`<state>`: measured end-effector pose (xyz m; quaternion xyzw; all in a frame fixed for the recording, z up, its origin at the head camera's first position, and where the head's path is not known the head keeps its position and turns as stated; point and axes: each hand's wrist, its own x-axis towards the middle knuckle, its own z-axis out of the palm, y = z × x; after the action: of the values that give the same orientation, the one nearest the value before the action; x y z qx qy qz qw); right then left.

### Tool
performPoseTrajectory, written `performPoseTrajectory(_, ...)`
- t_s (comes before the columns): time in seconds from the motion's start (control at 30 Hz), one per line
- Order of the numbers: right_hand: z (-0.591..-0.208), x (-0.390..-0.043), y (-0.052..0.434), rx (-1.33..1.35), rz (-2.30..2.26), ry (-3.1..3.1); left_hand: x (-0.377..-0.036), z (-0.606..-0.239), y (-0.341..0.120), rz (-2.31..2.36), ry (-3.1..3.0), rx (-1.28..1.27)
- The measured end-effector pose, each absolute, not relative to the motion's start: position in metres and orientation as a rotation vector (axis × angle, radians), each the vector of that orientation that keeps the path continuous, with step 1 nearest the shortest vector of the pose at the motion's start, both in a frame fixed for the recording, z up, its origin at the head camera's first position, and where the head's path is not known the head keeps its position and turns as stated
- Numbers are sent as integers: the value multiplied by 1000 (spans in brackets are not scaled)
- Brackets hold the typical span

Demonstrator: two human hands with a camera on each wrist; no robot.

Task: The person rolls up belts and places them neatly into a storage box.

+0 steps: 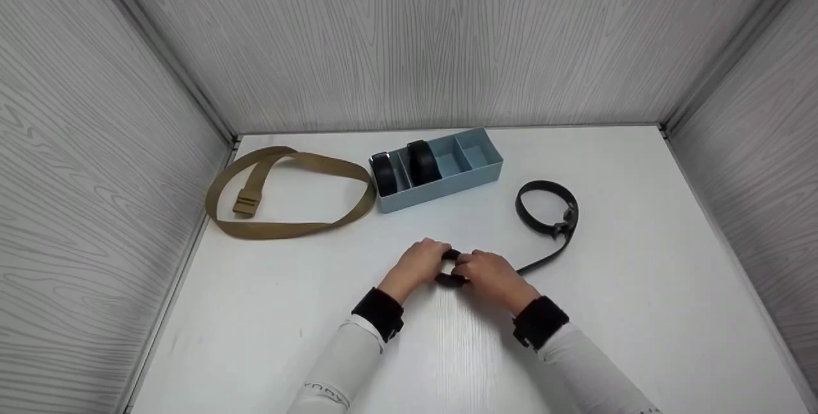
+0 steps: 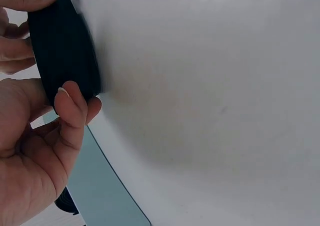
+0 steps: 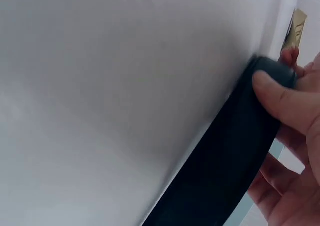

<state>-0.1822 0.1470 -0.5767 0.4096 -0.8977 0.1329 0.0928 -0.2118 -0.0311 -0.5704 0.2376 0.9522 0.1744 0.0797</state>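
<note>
Both hands are on a black belt at the middle of the table. One end is bent into a small ring between them, and the strap runs out past the right hand to a loose loop with a buckle. My left hand pinches the ring's left side; in the left wrist view its thumb and fingers hold the edge of the dark strap. On the ring's right side, my right hand grips the strap, its thumb lying flat on the band in the right wrist view.
A light blue divided box stands behind the hands. Two rolled black belts, one at the left end and another beside it, sit in its compartments. A tan webbing belt lies looped at the left. Grey panels enclose the table.
</note>
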Motion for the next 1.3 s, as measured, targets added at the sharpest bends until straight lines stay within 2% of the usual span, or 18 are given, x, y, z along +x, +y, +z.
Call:
performPoseTrajectory(0.2, -579, -185, 144, 1187, 315, -2647, -208, -574, -31, 526, 2888, 684)
performPoseTrajectory(0.5, -579, -183, 136, 1089, 183, -2620, -203, -571, -28, 733, 2818, 361)
performPoseTrajectory(0.7, -583, -182, 136, 1141, 207, -2589, -207, -571, -25, 831, 2791, 143)
performPoseTrajectory(0.9, -581, -180, 148, 1198, 340, -2610, -209, -573, -30, 822, 2835, 92)
performPoseTrajectory(1.07, -570, -190, 178, 969, 368, -2669, -213, -570, -47, 752, 2889, 100)
performPoseTrajectory(1.3, -560, -212, 245, 562, 329, -2951, -217, -566, -76, 604, 2910, 99)
